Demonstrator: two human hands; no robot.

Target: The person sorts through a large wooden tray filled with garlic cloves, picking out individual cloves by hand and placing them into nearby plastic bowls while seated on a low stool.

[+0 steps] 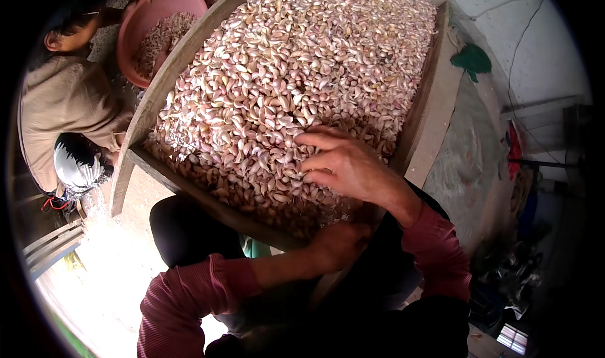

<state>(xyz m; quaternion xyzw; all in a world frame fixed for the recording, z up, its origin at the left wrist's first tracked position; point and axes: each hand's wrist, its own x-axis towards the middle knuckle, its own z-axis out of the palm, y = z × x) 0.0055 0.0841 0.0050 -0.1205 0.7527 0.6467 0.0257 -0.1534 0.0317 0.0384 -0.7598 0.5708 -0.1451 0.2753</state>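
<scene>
Garlic cloves (271, 87), pinkish white and loose, fill a large wooden tray (208, 214) in front of me. My right hand (346, 166) rests on the heap near its closer end, its fingers apart and bent, the tips touching cloves. Low at the tray's near right corner is my left hand (339, 243), in shadow. It looks curled closed with the back of the hand up, and whatever its fingers hold is hidden. The cloves beside it are dim, and the layer looks thinner there.
To the left, a person in a brown top (75, 100) crouches against the tray with a hand in a pink basin (129, 49) of garlic. A green cloth (471, 60) lies off the right side, near a grey sheet (463, 150) and a white wall (535, 49).
</scene>
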